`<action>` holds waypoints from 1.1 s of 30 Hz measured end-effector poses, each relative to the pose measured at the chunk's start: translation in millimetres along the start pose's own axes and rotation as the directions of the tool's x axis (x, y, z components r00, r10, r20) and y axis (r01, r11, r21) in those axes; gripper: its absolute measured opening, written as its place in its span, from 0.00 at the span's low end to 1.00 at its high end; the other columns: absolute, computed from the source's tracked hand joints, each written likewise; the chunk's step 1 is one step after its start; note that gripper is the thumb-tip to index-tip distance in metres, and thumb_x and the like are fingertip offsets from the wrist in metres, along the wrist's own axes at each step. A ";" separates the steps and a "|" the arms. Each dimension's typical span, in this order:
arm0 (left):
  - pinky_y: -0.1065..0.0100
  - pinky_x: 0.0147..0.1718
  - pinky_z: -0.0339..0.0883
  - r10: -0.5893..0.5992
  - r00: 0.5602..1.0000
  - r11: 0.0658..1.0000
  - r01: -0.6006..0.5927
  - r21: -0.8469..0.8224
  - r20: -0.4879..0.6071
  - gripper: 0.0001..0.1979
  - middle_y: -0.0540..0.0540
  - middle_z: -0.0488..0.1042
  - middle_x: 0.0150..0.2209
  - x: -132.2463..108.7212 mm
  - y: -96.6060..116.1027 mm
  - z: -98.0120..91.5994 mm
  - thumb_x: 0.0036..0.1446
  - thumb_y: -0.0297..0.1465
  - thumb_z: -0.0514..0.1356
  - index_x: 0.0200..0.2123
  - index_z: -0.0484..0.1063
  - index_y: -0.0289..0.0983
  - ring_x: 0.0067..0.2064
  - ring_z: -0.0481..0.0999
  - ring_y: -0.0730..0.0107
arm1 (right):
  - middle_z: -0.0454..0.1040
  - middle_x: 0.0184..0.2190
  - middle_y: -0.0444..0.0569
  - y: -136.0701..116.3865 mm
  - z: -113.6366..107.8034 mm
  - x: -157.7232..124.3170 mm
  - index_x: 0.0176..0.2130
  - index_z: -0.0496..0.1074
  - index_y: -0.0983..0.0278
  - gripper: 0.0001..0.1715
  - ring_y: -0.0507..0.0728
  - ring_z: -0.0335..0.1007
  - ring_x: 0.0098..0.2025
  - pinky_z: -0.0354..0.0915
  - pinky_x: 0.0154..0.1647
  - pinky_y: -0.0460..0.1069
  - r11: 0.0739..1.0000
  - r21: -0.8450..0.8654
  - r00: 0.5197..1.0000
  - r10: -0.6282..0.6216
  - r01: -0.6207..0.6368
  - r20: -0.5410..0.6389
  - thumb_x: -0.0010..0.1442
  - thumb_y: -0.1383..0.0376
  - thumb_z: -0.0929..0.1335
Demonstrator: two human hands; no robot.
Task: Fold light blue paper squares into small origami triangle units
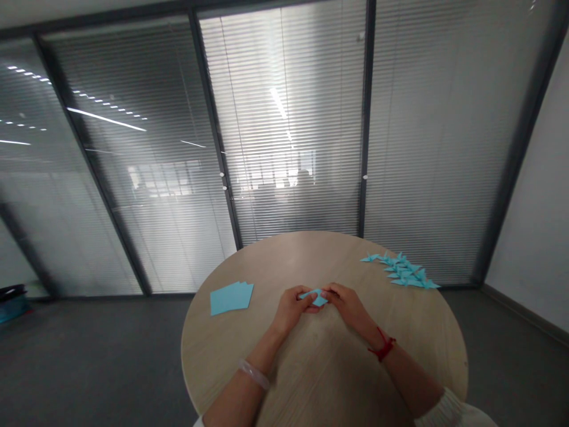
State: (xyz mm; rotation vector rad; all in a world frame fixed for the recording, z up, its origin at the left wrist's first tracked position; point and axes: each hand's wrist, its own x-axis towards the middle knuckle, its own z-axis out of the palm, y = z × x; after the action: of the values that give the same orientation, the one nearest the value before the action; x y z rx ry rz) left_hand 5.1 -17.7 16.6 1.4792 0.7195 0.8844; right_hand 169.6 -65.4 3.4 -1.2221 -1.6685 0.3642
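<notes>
A small folded piece of blue paper [318, 298] is held between both hands over the middle of the round table. My left hand [294, 307] grips its left side, the thumb lying on top and fingers beneath. On the right side, my right hand [347, 301] pinches the paper's edge with thumb and fingers. A few flat blue sheets [232, 298] lie overlapping on the table to the left of my hands. Several folded blue paper birds [406, 273] are grouped at the table's back right.
The round wooden table [302, 252] stands before a glass partition with blinds [293, 118]. A white wall [533, 225] rises at the right. On the grey floor at the far left is a dark and blue object [13, 305], cut off by the frame.
</notes>
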 end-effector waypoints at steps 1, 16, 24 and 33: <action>0.64 0.35 0.72 0.004 1.000 1.000 -0.004 0.009 -0.002 0.21 0.43 0.78 0.28 0.2 -0.1 0.0 0.39 0.44 0.68 0.30 0.74 0.32 0.30 0.78 0.63 | 0.73 0.26 0.46 -0.9 -0.3 -0.1 0.29 0.72 0.63 0.20 0.54 0.67 0.30 0.60 0.32 0.46 1.000 -0.008 1.000 -0.005 0.005 0.001 0.61 0.54 0.60; 0.63 0.37 0.71 -0.012 0.997 0.999 0.016 -0.048 0.082 0.23 0.43 0.77 0.28 -2.6 7.3 -1.6 0.37 0.46 0.67 0.29 0.74 0.31 0.32 0.77 0.63 | 0.72 0.26 0.45 5.3 -0.7 0.0 0.28 0.72 0.65 0.16 0.53 0.66 0.29 0.60 0.30 0.45 0.999 -0.033 1.000 -0.004 0.004 0.002 0.59 0.59 0.62; 0.65 0.36 0.71 -0.050 0.997 0.998 0.052 -0.039 0.050 0.22 0.45 0.77 0.27 -3.7 9.7 -2.1 0.37 0.45 0.68 0.28 0.74 0.32 0.29 0.76 0.68 | 0.73 0.26 0.46 -0.5 0.1 -0.9 0.29 0.73 0.64 0.14 0.54 0.67 0.29 0.60 0.31 0.46 0.996 -0.086 0.999 0.019 -0.022 -0.031 0.58 0.61 0.63; 0.69 0.29 0.70 -0.015 0.999 0.997 0.019 0.079 -0.042 0.20 0.49 0.73 0.21 0.1 5.2 -5.8 0.36 0.45 0.68 0.23 0.75 0.32 0.23 0.73 0.71 | 0.75 0.27 0.47 -5.9 1.2 -2.1 0.30 0.74 0.64 0.13 0.54 0.69 0.30 0.60 0.33 0.47 0.997 -0.064 0.999 0.039 -0.041 -0.033 0.58 0.60 0.64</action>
State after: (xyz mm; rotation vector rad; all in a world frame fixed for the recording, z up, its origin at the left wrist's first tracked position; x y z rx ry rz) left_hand -0.1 -15.2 21.8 1.5269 0.8049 0.8841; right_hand 165.3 -69.5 5.9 -1.3044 -1.6420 0.3157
